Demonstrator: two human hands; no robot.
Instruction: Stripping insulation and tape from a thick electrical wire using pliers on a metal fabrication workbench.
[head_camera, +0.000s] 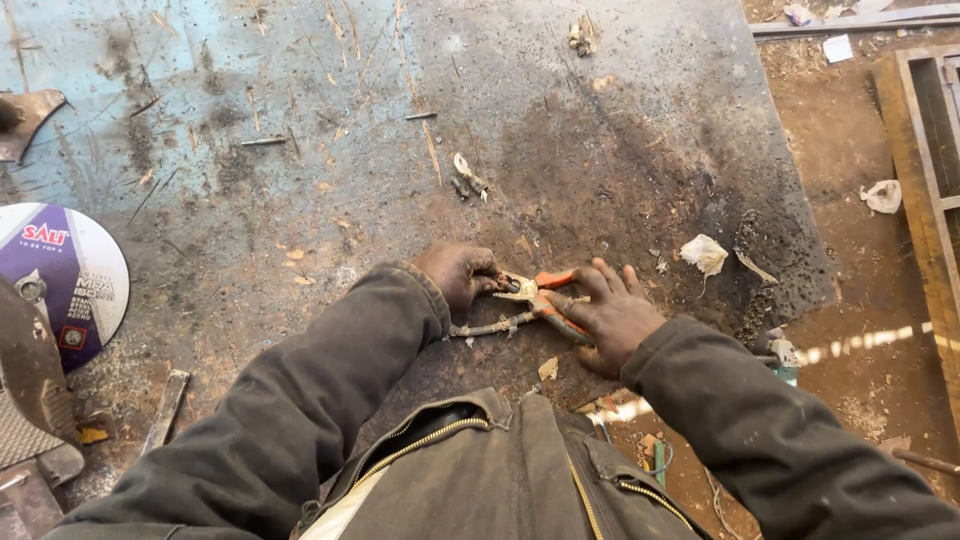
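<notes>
Where the two sleeves meet at the lower centre of the frame, the right hand (612, 318) lies spread over the orange handles of a pair of pliers (540, 298), fingers wrapped about them and pressing them to the table (620, 130). The left hand (458, 275) is curled closed at the pliers' head, gripping one end of a bent, rusty metal rod (492, 326) that runs leftward and down from the tool's nose; whether the nose bites the rod cannot be told. Both items rest on the worn, scorched metal table, just above the person's jacket. A crumpled white scrap (704, 253) lies to the right of the hands, near the table's edge. A small broken fragment (466, 177) sits above them at mid-frame. At the left edge lies a round cutting disc (62, 275) with a purple and white label.
</notes>
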